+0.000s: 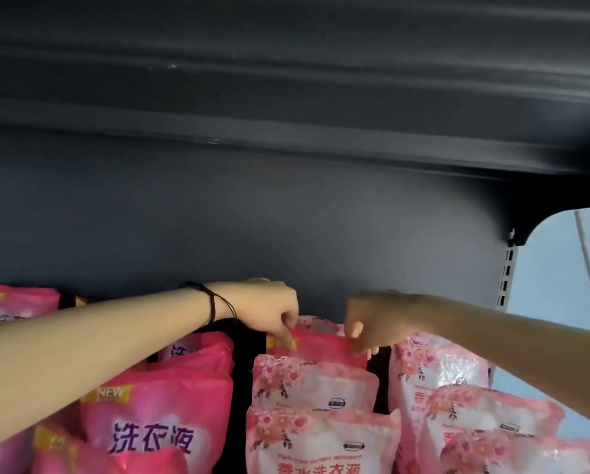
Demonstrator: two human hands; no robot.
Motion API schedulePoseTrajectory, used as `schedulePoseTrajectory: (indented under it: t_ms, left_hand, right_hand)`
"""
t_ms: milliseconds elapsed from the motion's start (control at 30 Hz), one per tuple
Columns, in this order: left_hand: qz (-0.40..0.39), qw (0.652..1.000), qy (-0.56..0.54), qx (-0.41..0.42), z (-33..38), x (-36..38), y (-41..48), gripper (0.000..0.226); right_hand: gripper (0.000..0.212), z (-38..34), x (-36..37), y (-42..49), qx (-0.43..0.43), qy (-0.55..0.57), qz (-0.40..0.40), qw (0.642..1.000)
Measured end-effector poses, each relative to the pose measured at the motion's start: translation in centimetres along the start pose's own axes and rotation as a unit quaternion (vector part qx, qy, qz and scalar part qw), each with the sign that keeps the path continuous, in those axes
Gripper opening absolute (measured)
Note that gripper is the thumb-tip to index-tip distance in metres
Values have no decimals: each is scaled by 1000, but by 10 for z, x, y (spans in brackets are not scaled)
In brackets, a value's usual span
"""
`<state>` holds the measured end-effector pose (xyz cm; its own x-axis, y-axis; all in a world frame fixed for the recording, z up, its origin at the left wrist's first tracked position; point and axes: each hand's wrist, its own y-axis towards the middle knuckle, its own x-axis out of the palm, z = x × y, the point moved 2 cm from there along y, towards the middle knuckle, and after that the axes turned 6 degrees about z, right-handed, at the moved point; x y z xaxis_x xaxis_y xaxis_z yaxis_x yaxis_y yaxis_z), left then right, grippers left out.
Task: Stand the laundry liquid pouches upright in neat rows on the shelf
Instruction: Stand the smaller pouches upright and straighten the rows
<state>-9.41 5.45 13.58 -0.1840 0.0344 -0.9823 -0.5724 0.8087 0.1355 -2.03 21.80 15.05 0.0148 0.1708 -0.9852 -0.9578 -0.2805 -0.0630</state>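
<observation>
1. Past the left forearm, at the far left, one deep pink pouch (pixel 12 302) is seen standing against the dark back panel (pixel 286 217).
2. Under the left forearm, at least four more deep pink pouches are counted. The largest is the NEW-labelled pouch (pixel 156 415); the rest are partly hidden.
3. The left hand (pixel 266 309), with one black cord (pixel 214 306) round its wrist, is pinched on the top left corner of the held pouch (pixel 321 348).
4. The held pouch, deep pink, is kept upright between the two hands.
5. One floral pouch (pixel 317 323) is seen just behind it, and two front floral pouches (pixel 314 381) stand in a row nearer the person.
6. The right hand (pixel 379 319) is pinched on the top right corner of the held pouch, so the hands are apart.
7. Under the right forearm, three right-row floral pouches (pixel 437 364) are counted.
8. Beyond the right forearm, one slotted upright (pixel 507 268) is seen.
</observation>
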Motion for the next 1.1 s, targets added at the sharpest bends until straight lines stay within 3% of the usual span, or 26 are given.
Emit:
schedulePoseTrajectory:
  t_ms: [100, 167, 233, 300, 367, 400, 467, 533, 633, 733, 800, 867, 967, 1033, 1100]
  left_hand:
    - [37, 988, -139, -48, -8, -18, -8, 25]
    - [113, 953, -264, -97, -18, -34, -16, 23]
    - [205, 874, -417, -142, -27, -46, -22, 16]
    - [272, 764, -560, -171, -29, -55, -26, 15]
    - [313, 662, -658, -176, -27, -62, -28, 28]
    - [329, 628, -683, -177, -26, -67, -31, 33]
    - [346, 602, -699, -173, -23, -76, -40, 31]
    - [348, 607, -697, -156, -21, -78, -55, 22]
    - [333, 610, -704, -143, -14, -72, -80, 29]
    - [393, 570, -708, -137, -7, -81, -104, 28]
    - [435, 563, -689, -136, -2, -94, -124, 21]
    - [460, 555, -681, -126, 4, -102, -146, 12]
    - [492, 533, -676, -127, 15, -104, -181, 14]
    - [481, 523, -691, -136, 25, -100, -202, 15]
    - [460, 521, -706, -138, 36, -93, -220, 16]
  right_hand:
    - [14, 15, -17, -5, 47, 80, 56, 994]
    - [18, 25, -31, -8, 78, 193, 126, 970]
    - [14, 28, -43, -10, 97, 374, 205, 899]
    - [22, 23, -54, -8, 92, 526, 273, 800]
    - [21, 9, -65, -3, 73, 611, 323, 718]
    - [18, 0, -71, 0, 64, 641, 342, 685]
    - [19, -20, -83, 4, 52, 700, 374, 606]
    - [14, -38, -95, 4, 44, 737, 403, 541]
    - [15, -61, -110, -4, 20, 762, 413, 499]
    - [20, -86, -121, -17, -1, 796, 408, 447]
    - [28, -107, -128, -29, -23, 799, 419, 431]
    - [22, -130, -133, -46, -49, 781, 441, 439]
    - [11, -170, -127, -72, -73, 734, 476, 478]
    - [12, -196, -110, -86, -44, 699, 484, 525]
    - [10, -215, -93, -97, -7, 689, 483, 540]
